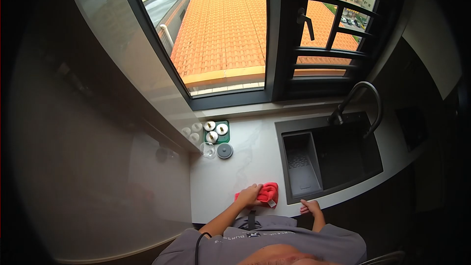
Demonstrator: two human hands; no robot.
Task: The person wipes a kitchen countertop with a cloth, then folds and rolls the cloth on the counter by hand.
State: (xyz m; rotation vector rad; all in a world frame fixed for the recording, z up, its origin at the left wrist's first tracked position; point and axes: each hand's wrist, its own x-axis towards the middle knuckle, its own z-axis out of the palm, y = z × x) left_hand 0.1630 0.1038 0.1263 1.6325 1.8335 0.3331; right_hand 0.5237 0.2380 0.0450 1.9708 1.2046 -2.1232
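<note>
Grey shirt cloth (274,228) spans the near edge. Just beyond, the left hand (250,196) is closed around a bunched red cloth (269,193) on the white counter (255,159); the right hand (310,207), half open, nothing visible in it, is near the sink (304,123). Farther sit a grey lid (224,150), a green tray (225,140), then a window (235,99).

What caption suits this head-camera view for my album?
White counter: left hand on a red cloth, right hand near the sink.

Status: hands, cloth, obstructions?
Left hand on red cloth. Right hand by sink corner, nothing visible in it. Green tray, grey lid farther back, apart from cloth.
</note>
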